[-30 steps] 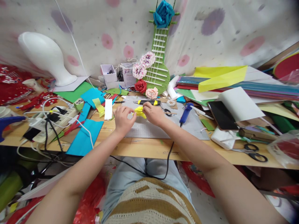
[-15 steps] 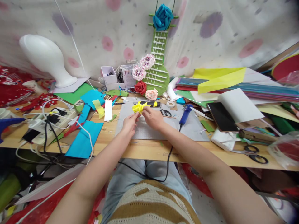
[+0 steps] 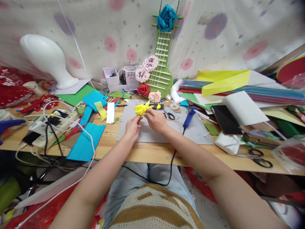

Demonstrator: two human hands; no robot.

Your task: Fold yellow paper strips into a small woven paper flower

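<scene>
Over the grey cutting mat (image 3: 152,136) I hold a yellow paper flower (image 3: 141,109) with pointed petals. My left hand (image 3: 132,127) is closed, pinching the flower's base from below. The fingers of my right hand (image 3: 156,121) are closed on its right-hand petals. Behind the flower lies a black and yellow utility knife (image 3: 157,106), partly covered by it. A blue glue gun (image 3: 190,117) rests on the mat to the right of my hands. Small black-handled scissors (image 3: 170,115) lie just beyond my right hand.
A green paper guitar (image 3: 162,76) with paper flowers leans against the curtain. At left are a power strip (image 3: 51,130), loose cables and blue crepe paper (image 3: 87,143). To the right lie a phone (image 3: 226,119), larger scissors (image 3: 258,156) and stacked paper (image 3: 259,90).
The yellow flower has turned slightly in my fingers, and a pointed petal now stands up more at its right. Both hands stay in nearly the same place.
</scene>
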